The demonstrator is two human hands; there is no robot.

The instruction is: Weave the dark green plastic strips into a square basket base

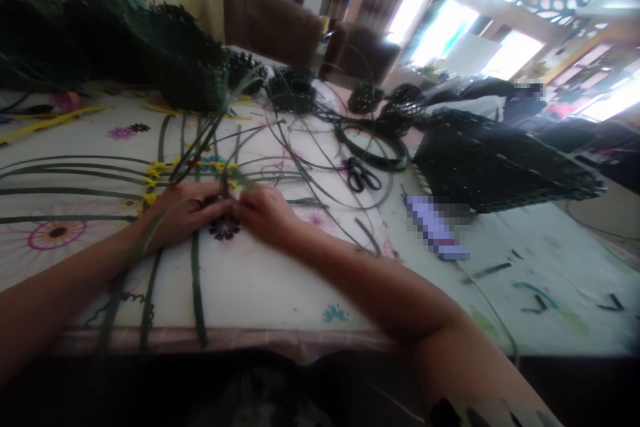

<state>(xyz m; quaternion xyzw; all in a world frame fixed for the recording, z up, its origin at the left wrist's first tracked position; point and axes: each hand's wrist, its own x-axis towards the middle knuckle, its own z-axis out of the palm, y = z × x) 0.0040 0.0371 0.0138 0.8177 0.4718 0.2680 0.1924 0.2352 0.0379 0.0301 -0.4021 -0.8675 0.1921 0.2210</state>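
On the flower-patterned tablecloth lies a flat lattice of dark green plastic strips [90, 191], with yellow clips [151, 175] along its edges. At its near right corner, my left hand [177, 213] is closed, its fingertips pinching a green strip [225, 181]. My right hand [267, 213] meets it from the other side, also closed at the same strip; blur hides the exact finger contact. Loose strip ends stick out past both hands toward me and to the left. Black-handled scissors [363, 177] rest to the right of my right hand.
A coiled strip roll [375, 150] lies behind the scissors. Large dark woven baskets [150, 47] stand at the back left, and another woven basket [505, 163] sits at the right. A purple object [433, 223] and strip offcuts [490, 271] lie on the right table. Brown chairs [273, 23] stand beyond.
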